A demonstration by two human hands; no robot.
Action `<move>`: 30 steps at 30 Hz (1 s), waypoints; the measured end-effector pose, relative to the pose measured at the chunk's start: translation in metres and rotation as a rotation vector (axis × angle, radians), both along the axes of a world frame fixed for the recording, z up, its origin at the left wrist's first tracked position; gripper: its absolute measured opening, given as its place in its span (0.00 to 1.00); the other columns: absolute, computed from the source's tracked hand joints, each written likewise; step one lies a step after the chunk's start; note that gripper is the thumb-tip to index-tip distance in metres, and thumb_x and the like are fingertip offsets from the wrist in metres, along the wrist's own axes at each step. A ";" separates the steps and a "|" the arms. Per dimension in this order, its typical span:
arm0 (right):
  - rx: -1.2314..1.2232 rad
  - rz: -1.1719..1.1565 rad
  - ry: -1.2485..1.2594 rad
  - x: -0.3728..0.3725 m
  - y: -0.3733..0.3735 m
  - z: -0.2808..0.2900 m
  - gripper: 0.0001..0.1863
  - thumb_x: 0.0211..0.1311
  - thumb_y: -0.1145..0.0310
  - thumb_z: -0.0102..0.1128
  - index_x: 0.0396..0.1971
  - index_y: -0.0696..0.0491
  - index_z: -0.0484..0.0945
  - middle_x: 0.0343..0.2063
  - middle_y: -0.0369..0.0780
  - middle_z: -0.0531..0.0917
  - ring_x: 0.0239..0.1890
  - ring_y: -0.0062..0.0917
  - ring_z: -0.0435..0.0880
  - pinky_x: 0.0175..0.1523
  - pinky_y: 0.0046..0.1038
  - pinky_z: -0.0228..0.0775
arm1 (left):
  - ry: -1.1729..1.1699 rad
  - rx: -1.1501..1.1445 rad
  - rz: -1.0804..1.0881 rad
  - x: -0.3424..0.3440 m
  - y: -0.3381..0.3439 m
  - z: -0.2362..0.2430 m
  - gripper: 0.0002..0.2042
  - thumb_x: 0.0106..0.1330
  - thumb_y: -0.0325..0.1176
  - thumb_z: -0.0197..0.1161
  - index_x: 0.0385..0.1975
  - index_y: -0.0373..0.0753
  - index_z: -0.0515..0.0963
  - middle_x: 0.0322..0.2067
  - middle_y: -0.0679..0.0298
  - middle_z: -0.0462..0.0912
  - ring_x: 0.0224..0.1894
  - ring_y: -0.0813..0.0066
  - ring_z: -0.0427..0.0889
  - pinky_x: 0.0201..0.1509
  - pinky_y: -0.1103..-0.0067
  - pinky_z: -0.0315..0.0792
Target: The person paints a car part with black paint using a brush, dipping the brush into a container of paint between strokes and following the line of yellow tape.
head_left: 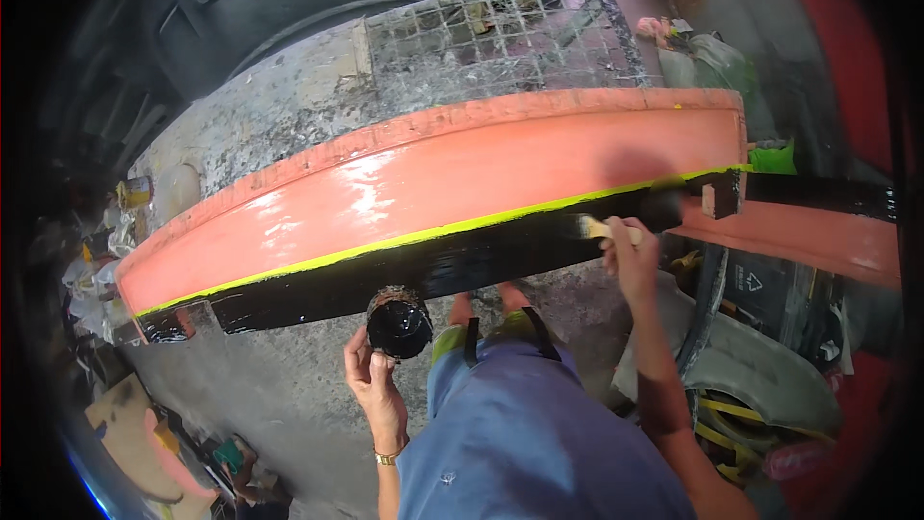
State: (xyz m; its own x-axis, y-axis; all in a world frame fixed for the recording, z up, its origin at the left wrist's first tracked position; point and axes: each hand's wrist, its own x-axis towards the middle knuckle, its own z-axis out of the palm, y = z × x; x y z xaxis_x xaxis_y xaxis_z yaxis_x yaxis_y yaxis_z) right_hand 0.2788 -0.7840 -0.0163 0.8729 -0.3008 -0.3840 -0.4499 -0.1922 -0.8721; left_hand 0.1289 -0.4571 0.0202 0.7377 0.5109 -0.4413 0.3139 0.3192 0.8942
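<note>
Two hands are gripping: the left hand (373,380) is clasping a can (397,327) near the panel's (481,169) lower edge; the right hand (632,255) is pinching a brush (596,228) over the black strip (481,255).

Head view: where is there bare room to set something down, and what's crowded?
Bare: grey bench top left of the wire grid, behind the coral panel; concrete floor left of the left hand. Crowded: right of the right forearm, around the grey curved part.
</note>
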 end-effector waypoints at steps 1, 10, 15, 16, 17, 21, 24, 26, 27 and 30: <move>-0.149 0.031 -0.035 -0.001 0.000 0.010 0.12 0.69 0.64 0.54 0.30 0.56 0.79 0.16 0.35 0.78 0.14 0.12 0.73 0.17 0.18 0.58 | 0.000 -0.006 0.008 -0.002 0.001 0.001 0.19 0.66 0.42 0.63 0.53 0.43 0.70 0.47 0.70 0.77 0.44 0.84 0.74 0.45 0.80 0.67; -0.915 0.912 -0.395 -0.016 0.146 0.009 0.15 0.60 0.59 0.60 0.31 0.56 0.71 0.34 0.43 0.75 0.36 0.31 0.81 0.29 0.27 0.79 | -0.041 -0.012 0.199 -0.039 0.038 -0.007 0.20 0.67 0.36 0.61 0.56 0.38 0.68 0.43 0.69 0.75 0.35 0.86 0.68 0.42 0.85 0.67; -0.775 1.048 -0.414 -0.021 0.211 0.008 0.16 0.63 0.59 0.57 0.31 0.59 0.71 0.29 0.45 0.76 0.38 0.32 0.82 0.31 0.28 0.81 | -0.026 0.018 0.288 -0.046 0.051 -0.003 0.21 0.67 0.38 0.62 0.56 0.39 0.68 0.41 0.70 0.75 0.39 0.85 0.71 0.43 0.83 0.68; -0.702 1.016 -0.461 -0.022 0.218 0.005 0.16 0.63 0.59 0.57 0.31 0.58 0.71 0.29 0.44 0.76 0.36 0.32 0.82 0.30 0.30 0.81 | -0.024 0.016 0.287 -0.046 0.053 -0.002 0.21 0.67 0.38 0.62 0.56 0.39 0.68 0.41 0.69 0.75 0.39 0.85 0.71 0.43 0.83 0.68; -0.631 0.982 -0.507 -0.023 0.222 0.002 0.16 0.63 0.59 0.58 0.32 0.58 0.71 0.29 0.44 0.76 0.33 0.32 0.83 0.30 0.31 0.80 | -0.022 0.012 0.284 -0.046 0.055 -0.003 0.21 0.66 0.39 0.63 0.56 0.40 0.68 0.41 0.69 0.75 0.40 0.85 0.72 0.43 0.83 0.68; -0.029 0.631 -0.187 -0.011 0.192 0.005 0.13 0.66 0.62 0.58 0.29 0.58 0.76 0.19 0.41 0.79 0.17 0.27 0.78 0.21 0.25 0.70 | -0.052 -0.008 0.273 -0.049 0.063 -0.003 0.22 0.66 0.40 0.63 0.56 0.39 0.68 0.41 0.70 0.75 0.39 0.85 0.71 0.44 0.83 0.67; 0.228 0.203 0.055 -0.010 0.128 -0.019 0.12 0.66 0.65 0.58 0.29 0.59 0.79 0.16 0.36 0.79 0.13 0.15 0.72 0.17 0.19 0.61 | -0.058 -0.014 0.281 -0.040 0.062 -0.005 0.22 0.66 0.39 0.63 0.56 0.38 0.68 0.39 0.71 0.74 0.36 0.86 0.69 0.42 0.84 0.66; 0.226 0.124 0.074 -0.010 0.078 -0.023 0.11 0.67 0.65 0.57 0.30 0.58 0.80 0.17 0.35 0.79 0.13 0.11 0.70 0.15 0.18 0.57 | -0.079 -0.034 0.233 -0.039 0.066 -0.009 0.22 0.66 0.38 0.63 0.56 0.37 0.68 0.40 0.71 0.74 0.34 0.87 0.67 0.41 0.85 0.65; 0.196 0.094 0.060 -0.012 0.057 -0.020 0.12 0.67 0.64 0.57 0.31 0.58 0.79 0.17 0.36 0.79 0.12 0.11 0.70 0.15 0.17 0.56 | -0.090 -0.056 0.201 -0.037 0.067 -0.012 0.22 0.66 0.38 0.63 0.56 0.37 0.68 0.41 0.70 0.75 0.34 0.88 0.66 0.41 0.85 0.65; 0.158 0.000 0.037 -0.011 -0.001 -0.019 0.13 0.68 0.61 0.56 0.32 0.56 0.79 0.19 0.36 0.80 0.11 0.11 0.68 0.13 0.17 0.52 | -0.115 -0.065 0.172 -0.039 0.076 -0.020 0.21 0.66 0.37 0.62 0.56 0.36 0.68 0.43 0.70 0.75 0.33 0.88 0.65 0.40 0.87 0.64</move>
